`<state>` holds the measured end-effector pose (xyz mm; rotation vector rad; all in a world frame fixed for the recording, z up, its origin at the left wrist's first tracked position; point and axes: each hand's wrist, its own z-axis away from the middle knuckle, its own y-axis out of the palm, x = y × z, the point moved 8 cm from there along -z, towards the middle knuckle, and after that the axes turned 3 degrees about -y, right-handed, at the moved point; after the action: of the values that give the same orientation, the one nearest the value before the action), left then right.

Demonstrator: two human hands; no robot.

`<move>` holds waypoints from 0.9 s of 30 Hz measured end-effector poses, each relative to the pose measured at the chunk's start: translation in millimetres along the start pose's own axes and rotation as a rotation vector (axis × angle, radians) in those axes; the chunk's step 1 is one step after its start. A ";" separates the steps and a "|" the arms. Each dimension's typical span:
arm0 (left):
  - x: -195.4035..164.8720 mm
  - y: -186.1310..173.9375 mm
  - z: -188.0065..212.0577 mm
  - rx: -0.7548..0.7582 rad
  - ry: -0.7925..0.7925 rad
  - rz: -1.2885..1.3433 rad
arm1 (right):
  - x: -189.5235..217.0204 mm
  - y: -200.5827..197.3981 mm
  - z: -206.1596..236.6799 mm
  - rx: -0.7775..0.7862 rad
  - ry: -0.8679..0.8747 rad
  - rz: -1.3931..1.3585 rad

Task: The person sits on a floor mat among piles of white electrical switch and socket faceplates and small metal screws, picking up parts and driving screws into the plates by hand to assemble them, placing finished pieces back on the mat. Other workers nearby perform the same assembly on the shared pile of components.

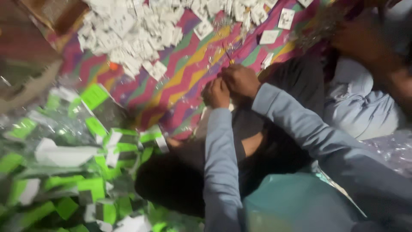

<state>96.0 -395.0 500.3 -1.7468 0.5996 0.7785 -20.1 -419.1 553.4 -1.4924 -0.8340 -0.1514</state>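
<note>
Nearest to you, at the bottom edge of the view, a teal sheet or bag (296,206) lies across your lap, cut off by the frame and too blurred to name. Your two blue-grey sleeves (221,172) run up from it. To their left, a heap of clear plastic packets with bright green and white labels (86,172) fills the lower left corner of the floor mat; they overlap too much for you to count them.

Further up, your left hand (216,93) and right hand (240,80) meet near the middle of the zigzag mat (184,73), which is striped in pink, purple, yellow and green. Both hands are curled shut, knuckles touching, and pinch something small between the fingertips. You cannot tell what it is; only a thin dark sliver (228,56) pokes out just above them.

Beyond the hands, toward the mat's far edge, a dense pile of small white rectangular cards (128,34) spreads across the upper left, again beyond counting. About four loose cards (269,37) lie apart toward the upper right. One small orange spot (113,66) sits at the pile's near edge.

At the right edge, another person's hand (365,41) and pale blue clothing (360,103) are blurred and cut off.
</note>
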 end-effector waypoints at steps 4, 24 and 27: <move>19.1 11.9 7.4 0.030 -0.076 0.056 | -23.0 4.9 4.1 -0.025 0.168 -0.076; 69.8 3.3 24.6 -0.090 -0.318 0.035 | -36.1 28.0 8.3 0.093 0.099 0.004; 84.3 14.3 25.8 -0.123 -0.549 0.606 | -29.9 24.5 6.0 0.070 0.040 -0.013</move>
<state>135.8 -376.0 422.6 -1.3615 0.7112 1.6769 -30.0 -422.4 515.7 -1.4147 -0.8091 -0.1597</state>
